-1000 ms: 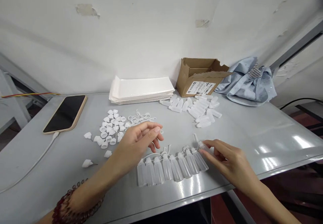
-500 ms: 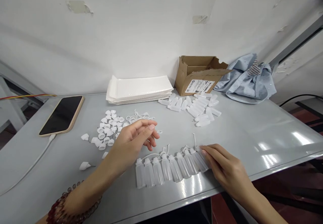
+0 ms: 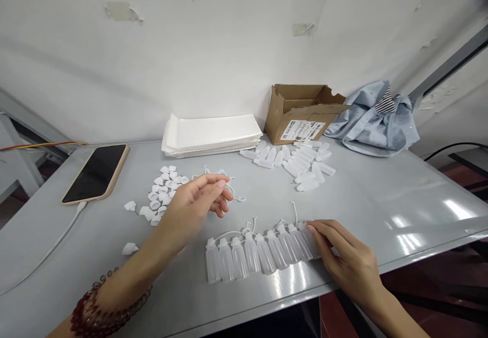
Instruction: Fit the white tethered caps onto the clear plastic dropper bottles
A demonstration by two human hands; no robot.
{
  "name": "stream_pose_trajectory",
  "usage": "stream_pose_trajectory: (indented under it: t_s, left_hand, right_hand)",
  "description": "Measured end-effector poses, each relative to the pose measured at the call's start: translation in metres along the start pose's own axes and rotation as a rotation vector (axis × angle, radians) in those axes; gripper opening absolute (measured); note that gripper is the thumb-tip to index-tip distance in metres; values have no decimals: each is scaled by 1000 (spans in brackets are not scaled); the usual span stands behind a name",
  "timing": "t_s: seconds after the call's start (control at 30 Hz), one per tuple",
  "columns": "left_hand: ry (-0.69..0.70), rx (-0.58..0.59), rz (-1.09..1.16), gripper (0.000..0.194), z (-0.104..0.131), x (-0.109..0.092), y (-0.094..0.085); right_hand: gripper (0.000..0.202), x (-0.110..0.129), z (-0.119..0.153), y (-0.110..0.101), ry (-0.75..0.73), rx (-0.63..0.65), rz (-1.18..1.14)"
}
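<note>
Up and leftward, the left hand had shifted toward the white loops mid-frame, fingers loosely curled, contents hidden. At lower centre, the right hand, fingers narrow, touched the row's end bottle, grip unclear; a sideways nudge could have skewed the row.

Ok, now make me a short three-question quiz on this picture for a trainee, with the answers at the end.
1. Which hand is touching the far-right end of the row of clear bottles?
2. True or false: the cardboard box stands to the right of the white stack.
3. Fill in the blank: a white ____ is plugged into the phone.

Key:
1. The right hand.
2. True.
3. Cable.
</note>
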State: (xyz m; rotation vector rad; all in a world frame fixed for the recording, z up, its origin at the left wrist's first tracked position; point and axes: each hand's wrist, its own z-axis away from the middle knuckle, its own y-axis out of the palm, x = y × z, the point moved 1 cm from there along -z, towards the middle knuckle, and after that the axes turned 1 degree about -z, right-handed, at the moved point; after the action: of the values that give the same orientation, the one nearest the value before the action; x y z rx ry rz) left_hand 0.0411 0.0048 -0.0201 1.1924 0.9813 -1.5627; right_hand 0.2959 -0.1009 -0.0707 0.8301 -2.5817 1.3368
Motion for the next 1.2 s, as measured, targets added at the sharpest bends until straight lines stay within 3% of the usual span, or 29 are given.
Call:
stream_pose_trajectory:
  t_s: [0.17, 0.27, 0.37, 0.5, 0.6, 0.7, 0.83, 1.0, 1.1, 1.2]
  left_hand:
    - [72, -25, -283, 25, -5, 2, -5]
    - [341, 33, -652, 17, -12, 7, -3]
    - [670, 148, -956, 18, -20, 17, 5]
    - [810, 188, -1124, 22, -28, 30, 14]
    - [823, 165, -1102, 25, -30, 34, 16]
    - [831, 107, -1034, 21, -30, 29, 13]
    - [703, -76, -642, 11, -28, 10, -1]
    - [434, -175, -203, 15, -21, -8, -17]
    - [395, -148, -185, 24, -13, -13, -19]
    - [403, -46, -298, 24, -4, -14, -15]
  right_hand:
    - [16, -11, -9, -9, -18, -112, 114]
    - [9, -27, -30, -19, -21, -111, 207]
    - [15, -46, -59, -23, -41, 185, 215]
    - [27, -64, -85, -16, -40, 556, 196]
    - [29, -71, -89, -8, 0, 636, 168]
    - [24, -77, -86, -6, 30, 631, 127]
    - [21, -73, -90, -14, 70, 520, 38]
    - [21, -26, -113, -10, 135, 362, -247]
    - [16, 6, -124, 10, 54, 320, -438]
    - [19, 26, -126, 31, -61, 275, -524]
